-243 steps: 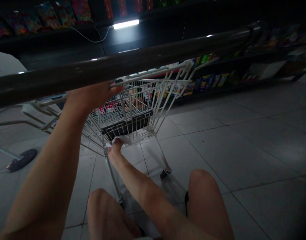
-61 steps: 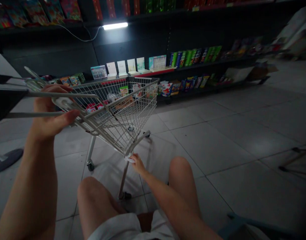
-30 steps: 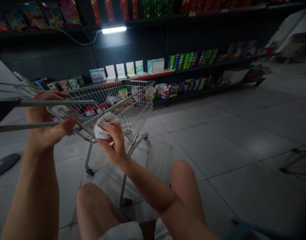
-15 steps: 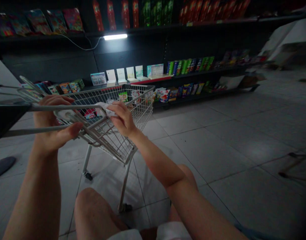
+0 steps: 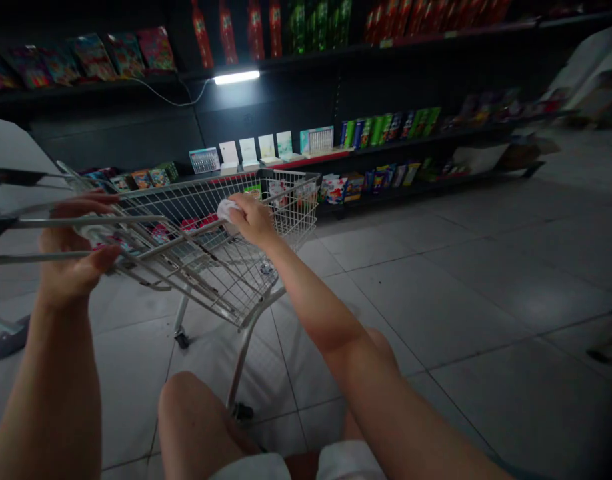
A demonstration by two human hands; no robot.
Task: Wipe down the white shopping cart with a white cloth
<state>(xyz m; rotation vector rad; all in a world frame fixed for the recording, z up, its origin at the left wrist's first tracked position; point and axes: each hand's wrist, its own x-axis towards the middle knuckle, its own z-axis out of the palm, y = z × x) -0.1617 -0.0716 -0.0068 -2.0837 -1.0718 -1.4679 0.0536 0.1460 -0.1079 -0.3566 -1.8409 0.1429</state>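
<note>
A grey wire shopping cart (image 5: 246, 267) stands before me, its handle end toward the left. My left hand (image 5: 76, 247) is closed around the metal bars at that end, its thumb below and its fingers behind them. A pale item shows beside these fingers, too blurred to name. My right hand (image 5: 256, 217) is closed on a bunched white cloth (image 5: 228, 209), which rests against the upper side rail of the basket. Part of the cloth is hidden under the fingers.
Behind the cart runs a dark shelf unit with bottles (image 5: 256, 30), upright cards (image 5: 249, 152), cans (image 5: 379, 130) and snack bags (image 5: 335, 189). A lit tube lamp (image 5: 237, 77) hangs under the upper shelf. A dark shoe (image 5: 9, 339) is at far left.
My right hand and the cloth have moved slightly right along the rail. My left hand appears further left, still on the bars. The view has shifted a little.
</note>
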